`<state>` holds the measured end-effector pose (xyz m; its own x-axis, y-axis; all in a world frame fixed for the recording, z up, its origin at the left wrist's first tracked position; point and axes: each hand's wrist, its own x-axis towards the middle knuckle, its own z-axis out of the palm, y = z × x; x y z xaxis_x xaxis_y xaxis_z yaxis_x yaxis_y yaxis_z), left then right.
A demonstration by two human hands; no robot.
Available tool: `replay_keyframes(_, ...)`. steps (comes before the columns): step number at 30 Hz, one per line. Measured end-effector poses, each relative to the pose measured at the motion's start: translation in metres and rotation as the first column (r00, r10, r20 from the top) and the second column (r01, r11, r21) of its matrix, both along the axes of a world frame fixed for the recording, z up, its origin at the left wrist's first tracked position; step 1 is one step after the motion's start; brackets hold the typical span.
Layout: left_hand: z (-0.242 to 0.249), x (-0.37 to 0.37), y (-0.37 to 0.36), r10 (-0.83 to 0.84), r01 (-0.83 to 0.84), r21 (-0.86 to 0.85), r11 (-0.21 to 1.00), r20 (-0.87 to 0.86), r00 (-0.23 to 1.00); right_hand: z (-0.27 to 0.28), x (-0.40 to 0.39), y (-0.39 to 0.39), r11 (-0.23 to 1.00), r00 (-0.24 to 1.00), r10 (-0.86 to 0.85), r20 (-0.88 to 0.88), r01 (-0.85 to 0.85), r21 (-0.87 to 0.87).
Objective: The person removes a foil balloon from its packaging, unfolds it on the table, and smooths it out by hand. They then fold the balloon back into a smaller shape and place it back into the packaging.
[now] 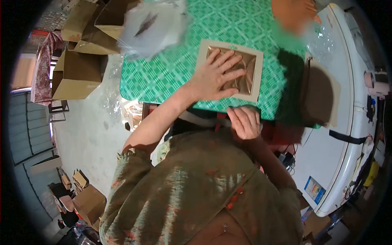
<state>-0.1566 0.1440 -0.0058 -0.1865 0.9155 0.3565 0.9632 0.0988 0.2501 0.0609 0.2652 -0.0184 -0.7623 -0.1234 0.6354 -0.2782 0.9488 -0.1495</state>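
Fig.: left hand [216,75], fingers spread flat, pins shiny brown sheet [244,77] within cardboard frame [257,67], steadying it near the green table [163,77] front edge. Right hand [245,121], fingers curled together, rests at that edge.

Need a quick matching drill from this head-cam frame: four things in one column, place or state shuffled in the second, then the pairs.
Things:
1. left hand
2. right hand
3. clear plastic bag
4. open cardboard boxes

Places or states:
A. curled at the near edge of the green checked table
B. standing on the floor beside the table
C. spread flat on the shiny brown sheet inside the tan card frame
D. blurred at the table's far corner

Pairs: 1-C, 2-A, 3-D, 4-B
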Motion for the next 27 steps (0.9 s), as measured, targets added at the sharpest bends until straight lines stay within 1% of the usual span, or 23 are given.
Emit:
replay_keyframes(3,0.000,0.002,0.001,0.014,-0.015,-0.025,1.000,-0.017,1.000,0.009,0.016,0.010,0.997,0.992,0.071,0.100,-0.067,-0.051)
replay_keyframes(5,-0.002,-0.001,0.005,0.045,-0.046,-0.020,0.999,-0.036,0.998,0.010,0.015,0.026,0.999,0.999,0.011,0.052,-0.010,-0.035)
replay_keyframes(7,-0.004,-0.007,0.010,0.059,-0.060,-0.011,0.998,-0.060,0.996,0.027,0.010,0.044,0.994,0.997,-0.039,0.070,0.046,-0.101)
replay_keyframes(9,-0.004,-0.012,0.016,0.071,-0.072,-0.015,0.997,-0.067,0.995,0.038,0.000,0.060,0.988,0.984,-0.154,0.084,0.155,-0.004)
replay_keyframes(12,-0.005,-0.017,0.023,0.073,-0.074,-0.008,0.997,-0.090,0.993,0.044,-0.007,0.071,0.988,0.970,-0.148,0.192,0.156,-0.023)
replay_keyframes(15,-0.005,-0.018,0.023,0.071,-0.072,-0.012,0.997,-0.107,0.992,0.030,-0.003,0.071,0.992,0.967,-0.094,0.236,0.112,-0.065)
replay_keyframes(18,-0.004,-0.017,0.023,0.070,-0.071,-0.007,0.997,-0.104,0.992,0.026,0.011,0.070,0.995,0.958,-0.053,0.282,0.075,-0.070)
replay_keyframes(21,-0.003,-0.016,0.023,0.081,-0.083,-0.016,0.996,-0.125,0.989,0.031,0.009,0.074,0.991,0.969,-0.034,0.244,0.063,-0.115)
replay_keyframes(24,-0.001,-0.016,0.023,0.082,-0.086,-0.028,0.996,-0.130,0.988,0.046,-0.006,0.068,0.989,0.976,-0.136,0.167,0.145,-0.043)
replay_keyframes(27,-0.001,-0.016,0.023,0.061,-0.063,-0.017,0.998,-0.116,0.991,0.036,0.003,0.067,0.995,0.978,-0.070,0.196,0.083,-0.059)
